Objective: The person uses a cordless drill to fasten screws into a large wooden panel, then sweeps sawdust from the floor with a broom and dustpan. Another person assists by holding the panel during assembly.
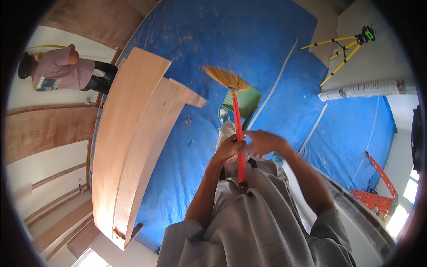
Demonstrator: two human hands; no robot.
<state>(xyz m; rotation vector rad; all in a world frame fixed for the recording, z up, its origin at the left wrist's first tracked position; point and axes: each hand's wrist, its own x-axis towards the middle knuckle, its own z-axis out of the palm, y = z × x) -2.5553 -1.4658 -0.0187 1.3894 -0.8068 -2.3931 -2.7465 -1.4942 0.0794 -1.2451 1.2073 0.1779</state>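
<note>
Sweeping on the blue sheet, dustpan waiting

The left hand [230, 149] grips the red broom handle [239, 138]; the right hand [262, 143] is half open beside it. The straw head [224, 78] rests just beyond the green dustpan [243, 101]. Pale dust remains farther on the tarp [231, 40], so sweeping seems unfinished.
</note>
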